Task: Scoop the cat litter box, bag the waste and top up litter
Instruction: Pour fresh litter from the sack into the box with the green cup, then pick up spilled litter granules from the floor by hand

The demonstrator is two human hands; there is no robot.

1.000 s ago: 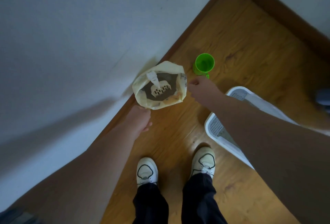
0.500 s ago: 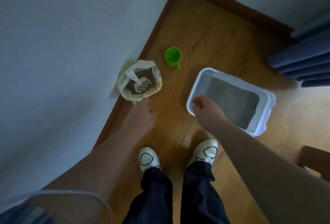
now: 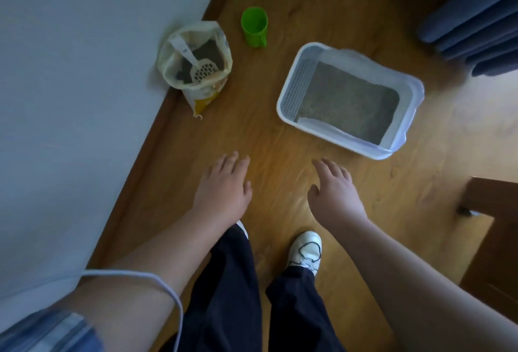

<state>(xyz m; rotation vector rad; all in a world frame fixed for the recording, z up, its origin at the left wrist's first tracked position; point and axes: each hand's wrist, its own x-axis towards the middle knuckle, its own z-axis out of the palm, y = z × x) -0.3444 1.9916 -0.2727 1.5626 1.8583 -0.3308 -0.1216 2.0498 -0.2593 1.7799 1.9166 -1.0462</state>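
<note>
Hovering empty, fingers loosely spread: left hand and right hand, both now withdrawn from litter bag and litter box; scoop rests inside the bag by the wall (scooping, seemingly, not yet begun).

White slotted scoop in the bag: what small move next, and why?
Probably reach the left hand to the white slotted scoop: its handle juts from the open yellow litter bag on that side, and the right hand is empty too.

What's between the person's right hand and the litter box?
Nothing: only bare wooden floor separates the right hand from the litter box in the head view.
</note>
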